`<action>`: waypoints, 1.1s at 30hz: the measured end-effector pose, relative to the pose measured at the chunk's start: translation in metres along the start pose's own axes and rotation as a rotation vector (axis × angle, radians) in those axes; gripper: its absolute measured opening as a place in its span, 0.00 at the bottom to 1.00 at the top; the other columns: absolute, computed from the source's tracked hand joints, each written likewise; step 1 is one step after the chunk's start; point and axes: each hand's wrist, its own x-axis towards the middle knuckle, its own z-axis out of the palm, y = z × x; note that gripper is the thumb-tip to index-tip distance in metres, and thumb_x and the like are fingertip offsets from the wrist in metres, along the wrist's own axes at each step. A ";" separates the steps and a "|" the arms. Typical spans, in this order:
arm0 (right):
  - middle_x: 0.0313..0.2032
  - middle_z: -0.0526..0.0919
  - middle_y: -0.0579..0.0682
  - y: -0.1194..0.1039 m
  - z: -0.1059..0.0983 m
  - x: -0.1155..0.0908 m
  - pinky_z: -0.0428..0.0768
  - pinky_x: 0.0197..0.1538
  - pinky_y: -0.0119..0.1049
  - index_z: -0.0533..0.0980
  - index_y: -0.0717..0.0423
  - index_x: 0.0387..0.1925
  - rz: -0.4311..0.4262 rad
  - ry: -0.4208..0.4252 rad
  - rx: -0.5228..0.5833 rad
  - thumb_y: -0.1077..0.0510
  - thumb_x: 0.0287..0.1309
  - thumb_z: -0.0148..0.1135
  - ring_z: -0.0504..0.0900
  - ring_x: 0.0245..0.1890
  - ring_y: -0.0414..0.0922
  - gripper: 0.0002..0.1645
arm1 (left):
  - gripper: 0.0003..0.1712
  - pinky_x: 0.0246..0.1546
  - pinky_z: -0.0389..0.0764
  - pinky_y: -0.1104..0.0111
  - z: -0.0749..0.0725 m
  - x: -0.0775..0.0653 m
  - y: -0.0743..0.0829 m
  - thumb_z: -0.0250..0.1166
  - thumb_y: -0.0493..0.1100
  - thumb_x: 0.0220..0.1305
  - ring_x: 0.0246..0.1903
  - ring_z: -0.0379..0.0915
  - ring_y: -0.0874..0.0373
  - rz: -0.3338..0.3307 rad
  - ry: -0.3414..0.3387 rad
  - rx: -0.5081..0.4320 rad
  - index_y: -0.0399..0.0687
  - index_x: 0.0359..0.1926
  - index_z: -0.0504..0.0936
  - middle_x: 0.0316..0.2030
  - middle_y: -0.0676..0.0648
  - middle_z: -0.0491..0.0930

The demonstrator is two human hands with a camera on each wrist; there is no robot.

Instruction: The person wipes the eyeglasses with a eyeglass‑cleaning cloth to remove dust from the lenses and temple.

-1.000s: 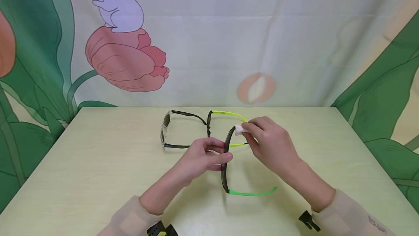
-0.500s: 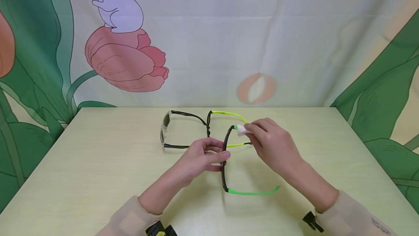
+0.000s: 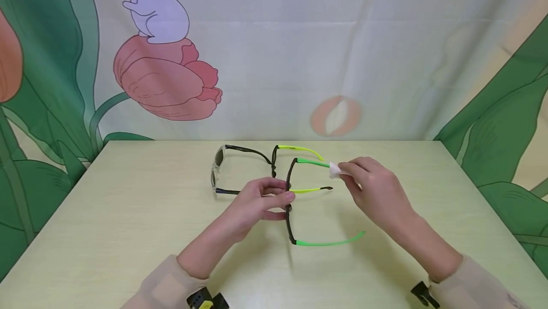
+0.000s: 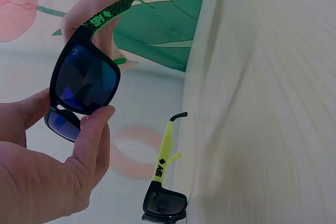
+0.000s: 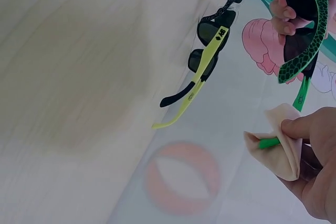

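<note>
A pair of dark-framed sunglasses with green arms is held up off the table. My left hand grips its front near the bridge, thumb on one side and fingers on the other; the left wrist view shows its bluish lens. At the far green arm, my right hand pinches a pale cloth folded round the arm near its tip. In the right wrist view a bit of green tip pokes out inside the cloth. The near green arm is untouched.
Behind the hands, black sunglasses with yellow arms rest on the table. Left of them lie clear-framed sunglasses with dark arms, partly hidden by my left hand. A printed curtain hangs beyond the table's back edge.
The cloth in my right hand has slid rightward along the far green arm, from beside the hinge to near the tip. The held sunglasses have shifted slightly left and away.
</note>
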 end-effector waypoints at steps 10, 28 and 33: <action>0.33 0.83 0.49 0.005 -0.003 -0.007 0.81 0.30 0.37 0.82 0.61 0.39 0.037 -0.006 0.053 0.67 0.47 0.73 0.81 0.31 0.44 0.14 | 0.28 0.43 0.82 0.56 -0.004 -0.001 0.001 0.68 0.39 0.59 0.40 0.79 0.50 0.013 0.019 -0.008 0.30 0.57 0.70 0.47 0.37 0.73; 0.34 0.83 0.47 -0.012 0.001 0.007 0.81 0.33 0.36 0.83 0.59 0.38 0.015 -0.004 0.101 0.64 0.48 0.73 0.81 0.34 0.43 0.13 | 0.27 0.41 0.82 0.54 0.003 -0.002 0.002 0.70 0.40 0.57 0.38 0.79 0.52 0.022 -0.047 0.032 0.29 0.52 0.71 0.42 0.39 0.76; 0.34 0.83 0.46 -0.019 0.002 0.013 0.81 0.33 0.36 0.83 0.57 0.39 0.013 -0.027 0.104 0.62 0.49 0.73 0.81 0.35 0.43 0.13 | 0.26 0.40 0.82 0.54 0.007 -0.001 0.000 0.71 0.41 0.57 0.38 0.78 0.53 0.023 -0.074 0.062 0.31 0.51 0.72 0.41 0.40 0.76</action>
